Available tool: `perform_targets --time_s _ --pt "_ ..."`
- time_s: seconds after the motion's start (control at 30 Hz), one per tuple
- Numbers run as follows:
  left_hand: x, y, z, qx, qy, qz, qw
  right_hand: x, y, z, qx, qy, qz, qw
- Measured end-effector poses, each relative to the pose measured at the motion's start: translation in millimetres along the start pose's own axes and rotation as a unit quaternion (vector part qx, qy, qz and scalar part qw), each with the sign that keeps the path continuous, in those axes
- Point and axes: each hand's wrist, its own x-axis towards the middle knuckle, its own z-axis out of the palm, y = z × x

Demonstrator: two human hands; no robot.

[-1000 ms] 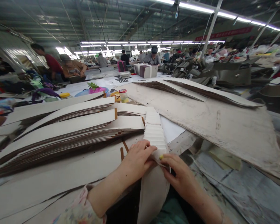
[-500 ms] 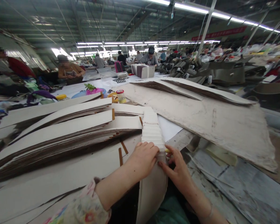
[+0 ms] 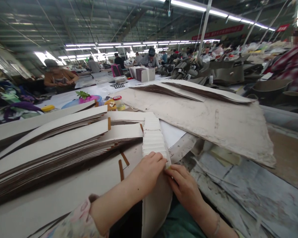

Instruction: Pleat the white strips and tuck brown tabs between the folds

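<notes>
A fanned stack of pale strips (image 3: 155, 203) lies lengthwise before me. Its far part shows overlapping ridges, and its near end hangs over the table edge towards my lap. My left hand (image 3: 150, 170) is closed over the stack, fingers curled across the top near its right edge. At that same edge my right hand (image 3: 183, 181) pinches the strip's side with thumb and fingertips, close to the left fingertips. A small yellowish bit shows at the right fingertips; I cannot make out what it is. Piles of long pale strips (image 3: 79, 134) with brown-edged ends lie on the left.
A large pale board (image 3: 188, 112) lies to the right, with more strips (image 3: 208, 91) on its far side. Behind the piles stand a red-lidded jar (image 3: 119, 103) and a blue basin (image 3: 98, 98). Stained sheets (image 3: 253, 178) cover the lower right. Other people work farther back.
My right thumb and fingers, spread apart before, have come together on the strip's edge. My left hand stays on the stack. The view has turned right, bringing in a person in a checked shirt.
</notes>
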Motion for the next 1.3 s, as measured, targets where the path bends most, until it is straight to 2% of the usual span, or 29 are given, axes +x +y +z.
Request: perform_targets --time_s 0.33,0.63,0.77,0.97,1.2,1.3 --pt "-1.0 3.6 0.7 0.054 -0.027 0.031 0.998 -1.3 2.2 1.4 0.019 0.0 -0.002 1.0" --pt "-0.5 4.9 7.6 0.109 -0.026 0.059 0.992 -1.2 2.8 2.0 0.023 0.009 -0.001 1.0" --pt "-2.7 4.5 13.5 0.156 -0.009 0.073 0.985 -0.9 5.5 4.7 0.041 0.01 0.016 0.999" --pt "-5.3 2.3 17.6 0.169 0.011 0.075 0.983 0.5 5.2 7.6 0.016 0.069 0.069 0.995" --pt "-9.2 -0.2 21.0 0.156 0.046 0.082 0.983 3.1 1.4 7.6 0.008 0.031 0.042 0.999" --pt "-12.6 -2.5 20.4 0.127 0.063 0.061 0.988 3.1 0.3 6.4 -0.012 0.012 0.033 0.999"
